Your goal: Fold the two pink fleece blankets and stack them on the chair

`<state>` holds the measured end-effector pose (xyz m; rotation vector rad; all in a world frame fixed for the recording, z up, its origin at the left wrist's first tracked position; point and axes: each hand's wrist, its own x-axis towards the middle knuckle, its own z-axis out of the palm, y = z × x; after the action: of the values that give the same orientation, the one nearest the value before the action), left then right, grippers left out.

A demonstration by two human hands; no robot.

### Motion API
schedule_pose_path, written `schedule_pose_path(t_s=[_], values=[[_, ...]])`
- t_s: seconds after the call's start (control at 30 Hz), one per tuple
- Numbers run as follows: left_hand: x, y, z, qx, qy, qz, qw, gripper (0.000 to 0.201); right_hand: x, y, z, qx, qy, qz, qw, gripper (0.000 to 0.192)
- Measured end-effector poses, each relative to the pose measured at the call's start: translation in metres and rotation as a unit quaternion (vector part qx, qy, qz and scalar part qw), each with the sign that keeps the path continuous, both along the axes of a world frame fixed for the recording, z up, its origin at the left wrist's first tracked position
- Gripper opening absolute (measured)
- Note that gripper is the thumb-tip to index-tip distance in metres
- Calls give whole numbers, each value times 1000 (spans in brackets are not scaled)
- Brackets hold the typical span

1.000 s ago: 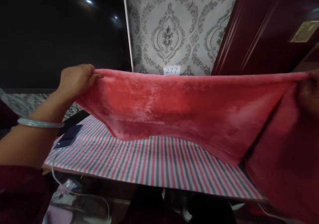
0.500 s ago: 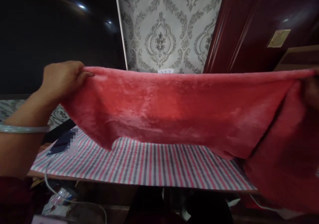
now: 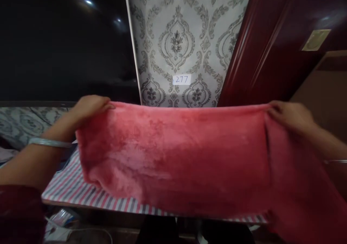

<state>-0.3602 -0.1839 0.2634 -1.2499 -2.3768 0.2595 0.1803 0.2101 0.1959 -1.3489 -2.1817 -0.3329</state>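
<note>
A fuzzy red-pink blanket [image 3: 184,153] hangs stretched between my two hands above the table. My left hand [image 3: 93,106], with a pale bangle at the wrist, is closed on its upper left edge. On the other side my right hand [image 3: 290,114] pinches the upper edge near a fold. Past that hand, more of the blanket drapes down to the lower right. Its lower edge hangs over the striped tablecloth [image 3: 63,184] and hides most of it.
Behind the table, a card marked 277 [image 3: 181,79] is fixed to the patterned wall [image 3: 176,45]. A large dark screen [image 3: 65,48] stands at left, a dark red wooden panel [image 3: 268,30] at right. A white cable [image 3: 89,230] lies below the table.
Both hands have come down with the blanket, and my right hand has moved inward into full view. The blanket now covers more of the tablecloth, and the number card is uncovered.
</note>
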Motion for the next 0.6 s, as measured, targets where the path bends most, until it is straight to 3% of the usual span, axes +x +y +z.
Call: schedule_pose_path(t_s=[0.13,0.23,0.47,0.6], values=[[-26,36,-48,-14,-44,2,999,29,-51,-3,-45,-76,-38,26,996,28],[-47,56,-76,1,-64,10,998,24,-75,4,-65,-101,-52,36,993,30],[-75,89,-136,61,-124,45,989,28,-102,41,-91,-66,-19,41,997,30],[-90,95,-168,98,-177,75,976,29,-108,60,-123,-83,-31,37,995,31]])
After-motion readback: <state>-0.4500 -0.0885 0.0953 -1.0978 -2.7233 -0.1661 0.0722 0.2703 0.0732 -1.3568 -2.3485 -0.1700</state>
